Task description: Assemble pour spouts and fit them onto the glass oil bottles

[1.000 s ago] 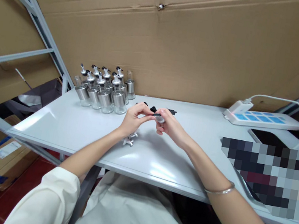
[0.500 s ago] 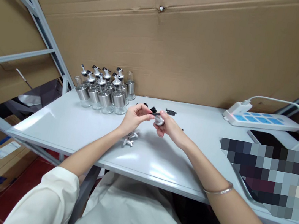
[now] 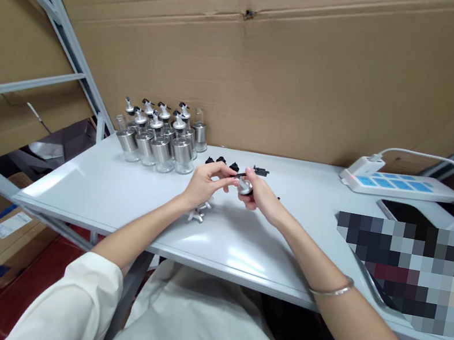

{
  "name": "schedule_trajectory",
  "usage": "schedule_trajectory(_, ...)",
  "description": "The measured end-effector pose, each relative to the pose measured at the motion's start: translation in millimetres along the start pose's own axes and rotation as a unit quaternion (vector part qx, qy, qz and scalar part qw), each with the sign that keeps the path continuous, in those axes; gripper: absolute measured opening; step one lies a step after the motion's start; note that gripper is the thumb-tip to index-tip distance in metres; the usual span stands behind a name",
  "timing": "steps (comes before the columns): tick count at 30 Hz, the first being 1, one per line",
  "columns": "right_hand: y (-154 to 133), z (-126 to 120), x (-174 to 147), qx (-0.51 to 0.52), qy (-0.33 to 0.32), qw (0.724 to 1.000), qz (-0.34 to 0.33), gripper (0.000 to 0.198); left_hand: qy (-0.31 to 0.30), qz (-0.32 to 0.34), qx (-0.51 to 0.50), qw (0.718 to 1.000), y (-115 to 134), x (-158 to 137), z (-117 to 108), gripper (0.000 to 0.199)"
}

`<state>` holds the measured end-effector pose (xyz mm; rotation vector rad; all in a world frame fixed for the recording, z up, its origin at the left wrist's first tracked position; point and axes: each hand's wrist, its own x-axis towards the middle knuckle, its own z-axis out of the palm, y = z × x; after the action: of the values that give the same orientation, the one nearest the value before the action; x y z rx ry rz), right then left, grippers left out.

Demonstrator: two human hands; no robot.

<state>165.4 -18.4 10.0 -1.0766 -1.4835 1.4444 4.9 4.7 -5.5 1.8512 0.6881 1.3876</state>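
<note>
Above the middle of the table (image 3: 88,181), my right hand (image 3: 264,197) is closed around a silver pourer top (image 3: 244,186). A thin black piece (image 3: 239,175) lies across the top of it, between both hands. My left hand (image 3: 203,184) pinches the left end of this piece between thumb and fingers. Several silver spouts (image 3: 198,215) lie on the table just under my left hand, partly hidden by it. Beyond my hands stand black stoppers (image 3: 234,166), and a small pile of slim black parts (image 3: 260,171) lies to their right.
Several glass bottles with steel sleeves (image 3: 162,154) stand at the back left, most with pourers on. At the right are a white power strip (image 3: 404,186) with a plugged-in cable and a dark phone (image 3: 408,213) beside a pixelated area. A cardboard wall (image 3: 294,88) closes the back.
The silver top has tilted and moved slightly right in my right hand. My left fingers have shifted a little, and more of the black stoppers shows behind them.
</note>
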Motion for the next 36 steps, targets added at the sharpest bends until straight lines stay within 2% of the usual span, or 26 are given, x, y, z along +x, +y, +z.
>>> schedule_trajectory(5, -1.3, 0.7, 0.9, -0.01, 0.015, 1.0, -0.001, 0.045, -0.005, 0.087, 0.08, 0.993, 2.0, -0.7, -0.1, 0.02)
schedule_trajectory(9, -0.9, 0.3, 0.9, -0.034, 0.037, 0.999, -0.009, 0.035, -0.008, 0.116, 0.097, 0.988, 2.5, -0.7, 2.2, 0.018)
schedule_trajectory(15, -2.7, 0.4, -1.9, -0.075, 0.072, 0.994, -0.033, 0.025, -0.014, 0.116, 0.09, 0.989, -0.2, -1.2, 3.8, 0.019)
schedule_trajectory(23, -3.7, -0.3, -1.0, -0.078, 0.073, 0.993, -0.045, 0.023, -0.002, 0.112, 0.103, 0.988, 0.8, -2.4, 4.9, 0.019)
schedule_trajectory(31, -4.8, 0.8, -1.9, -0.06, 0.069, 0.995, -0.03, 0.02, -0.011, 0.13, 0.135, 0.982, -0.9, -1.4, 3.1, 0.018)
schedule_trajectory(36, -3.9, 1.8, -0.2, -0.024, 0.076, 0.997, -0.007, 0.02, -0.005, 0.166, 0.162, 0.973, -4.3, -1.4, 1.3, 0.021)
